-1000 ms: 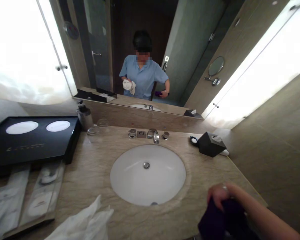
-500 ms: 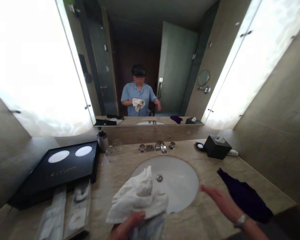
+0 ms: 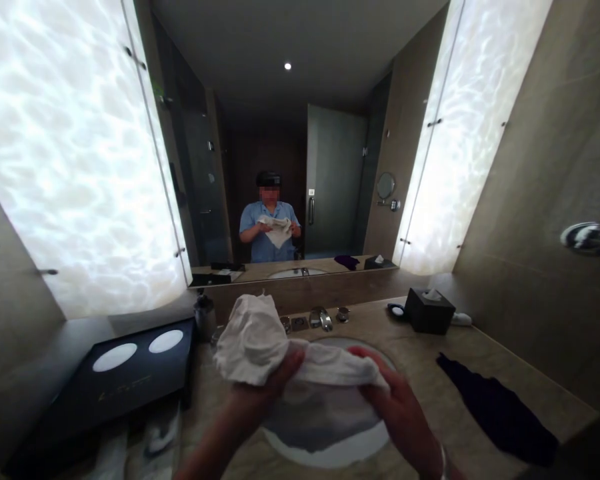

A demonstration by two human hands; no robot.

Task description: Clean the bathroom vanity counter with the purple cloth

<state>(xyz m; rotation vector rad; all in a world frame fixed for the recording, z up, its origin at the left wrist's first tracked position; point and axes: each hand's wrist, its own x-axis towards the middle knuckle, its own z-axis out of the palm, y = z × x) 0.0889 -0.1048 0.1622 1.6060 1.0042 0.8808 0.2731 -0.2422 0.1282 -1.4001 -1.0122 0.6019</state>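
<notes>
A white cloth [image 3: 253, 337] is held up over the front of the sink [image 3: 330, 457], bunched at its left and stretched toward the right. My left hand [image 3: 275, 387] grips its middle, thumb on top. At its right end my right hand [image 3: 390, 393] pinches the fabric between thumb and fingers. Part of the cloth hangs below both hands and covers much of the basin. The mirror [image 3: 275, 153] shows the same cloth held between two hands.
Behind the sink stands a chrome faucet [image 3: 321, 319]. On the right are a black tissue box [image 3: 430, 312] and a dark purple cloth [image 3: 497, 407]. A black tray [image 3: 145, 373] and a soap dispenser [image 3: 206, 317] are on the left.
My right hand has moved left and taken hold of the white cloth. The cloth has been raised and spread between both hands. The view has tilted upward.
</notes>
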